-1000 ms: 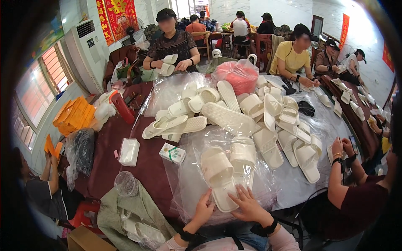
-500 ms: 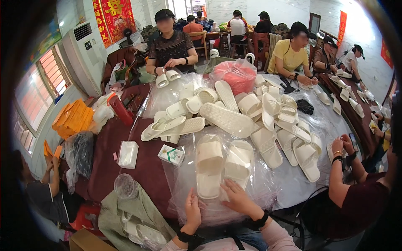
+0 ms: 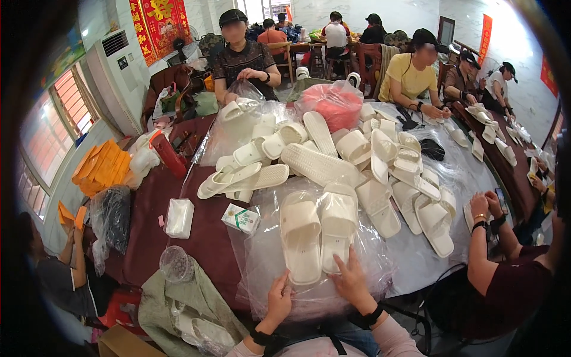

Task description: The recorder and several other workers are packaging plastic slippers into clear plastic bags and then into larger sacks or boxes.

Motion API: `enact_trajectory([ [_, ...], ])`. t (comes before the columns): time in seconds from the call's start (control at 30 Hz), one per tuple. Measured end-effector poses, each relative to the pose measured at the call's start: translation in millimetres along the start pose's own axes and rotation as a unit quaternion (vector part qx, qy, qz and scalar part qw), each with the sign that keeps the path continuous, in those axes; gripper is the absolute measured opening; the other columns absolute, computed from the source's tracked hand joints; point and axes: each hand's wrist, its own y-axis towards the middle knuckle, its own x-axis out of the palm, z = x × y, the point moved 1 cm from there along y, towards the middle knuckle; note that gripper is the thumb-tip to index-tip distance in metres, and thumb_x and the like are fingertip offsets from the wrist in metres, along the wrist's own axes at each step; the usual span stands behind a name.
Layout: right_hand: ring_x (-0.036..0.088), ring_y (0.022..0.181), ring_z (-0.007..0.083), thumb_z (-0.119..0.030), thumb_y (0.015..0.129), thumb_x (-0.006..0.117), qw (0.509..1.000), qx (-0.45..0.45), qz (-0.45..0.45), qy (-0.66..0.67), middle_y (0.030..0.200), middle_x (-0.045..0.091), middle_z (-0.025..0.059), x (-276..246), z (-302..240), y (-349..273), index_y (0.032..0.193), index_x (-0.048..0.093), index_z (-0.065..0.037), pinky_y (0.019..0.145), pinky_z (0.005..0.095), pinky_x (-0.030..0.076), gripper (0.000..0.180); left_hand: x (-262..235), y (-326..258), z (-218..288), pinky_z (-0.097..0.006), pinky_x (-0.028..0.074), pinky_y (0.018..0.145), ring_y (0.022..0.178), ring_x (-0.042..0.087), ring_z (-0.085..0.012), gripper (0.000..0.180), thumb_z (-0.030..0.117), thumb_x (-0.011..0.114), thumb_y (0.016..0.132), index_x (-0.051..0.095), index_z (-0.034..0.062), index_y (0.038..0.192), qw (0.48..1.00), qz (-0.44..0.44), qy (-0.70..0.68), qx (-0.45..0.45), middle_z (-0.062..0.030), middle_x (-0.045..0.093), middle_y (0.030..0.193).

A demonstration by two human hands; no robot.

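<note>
Two white slide slippers, a left slipper [image 3: 301,232] and a right slipper [image 3: 339,229], lie side by side, soles down and toes pointing away from me. Their front parts are inside a clear plastic bag [image 3: 372,256], on a stack of similar bags. My left hand [image 3: 278,302] is closed at the bag's near edge beside the left slipper's heel, fingers curled on the film. My right hand [image 3: 352,278] has its fingers apart against the right slipper's heel. The undersides of both hands' grips are hidden.
A pile of white slippers [image 3: 321,163] covers the table beyond. To the left are a tissue pack [image 3: 179,218], a small white-green box [image 3: 241,218] and a red flask [image 3: 169,156]. A green sack [image 3: 196,291] stands lower left. Co-workers sit around the table.
The right slipper has slid away from me, deeper into the bag, with my right hand following. My left hand has shifted slightly right. Across the table, a person's slippers are now under plastic.
</note>
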Motion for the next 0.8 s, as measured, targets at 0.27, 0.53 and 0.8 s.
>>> enact_trajectory([
  [0.27, 0.051, 0.106, 0.046, -0.011, 0.072, 0.068, 0.994, 0.011, 0.055, -0.097, 0.132, 0.033, 0.0362, 1.5, -2.6, -4.4, 0.117, 0.053, -0.002, 0.083, 0.0415, 0.048, 0.048, -0.8, -3.3, 1.9, -0.026, 0.048, 0.068, 0.073, 0.058, -0.0165, 0.054, -0.008, 0.039, 0.082, 0.038, 0.0028, 0.135, 0.996, -0.009, 0.058, 0.071, -0.0125, 0.05, 0.102],
  [0.53, 0.061, 0.084, 0.0388, -0.02, 0.075, 0.067, 0.986, 0.111, 0.064, -0.108, 0.128, 0.044, 0.0281, -2.3, -16.5, -5.2, 0.115, 0.053, -0.001, 0.065, 0.0387, 0.051, 0.047, 7.0, -7.6, 12.6, -0.027, 0.049, 0.069, 0.075, 0.06, -0.0198, 0.064, -0.008, 0.04, 0.079, 0.026, 0.0031, 0.14, 0.973, -0.053, 0.166, 0.148, -0.0167, 0.052, 0.109],
  [0.8, 0.057, 0.088, 0.0368, -0.023, 0.068, 0.074, 0.984, -0.06, 0.095, -0.137, 0.117, 0.05, 0.0227, -33.3, -24.5, -21.4, 0.108, 0.053, -0.001, 0.069, 0.04, 0.049, 0.051, 1.3, 6.9, 19.1, -0.026, 0.049, 0.074, 0.079, 0.06, -0.0135, 0.062, -0.009, 0.041, 0.081, 0.026, 0.0035, 0.141, 0.986, -0.035, -0.161, -0.001, -0.0125, 0.06, 0.104],
])
